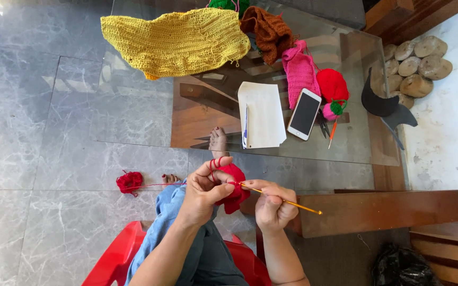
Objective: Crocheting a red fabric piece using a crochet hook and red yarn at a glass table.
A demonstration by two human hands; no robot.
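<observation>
A glass table [133, 122] is standing in front of the person. A big yellow knitted piece [176, 41] is lying at its far edge, with a brown knitted piece [269, 32] just beside it. A pink knitted piece [299, 71] and a red knitted piece [332, 85] are sitting closer to the right edge. A white sheet of paper [263, 114] with a pen [246, 126] on it is lying near the front edge, and a phone [304, 114] is lying just beside the paper. A ball of red yarn [129, 181] is resting on the grey floor, and a thin strand is running from it toward the hands. Nothing is standing between the hands and the work.

The left hand [203, 193] is pinching the small red crochet piece [234, 185], with yarn looped over its raised fingers. The right hand [274, 204] is curled tight around the orange crochet hook [282, 200], whose tip is poking into the red piece. Both hands are hovering above the person's lap, in front of the table's front edge.
</observation>
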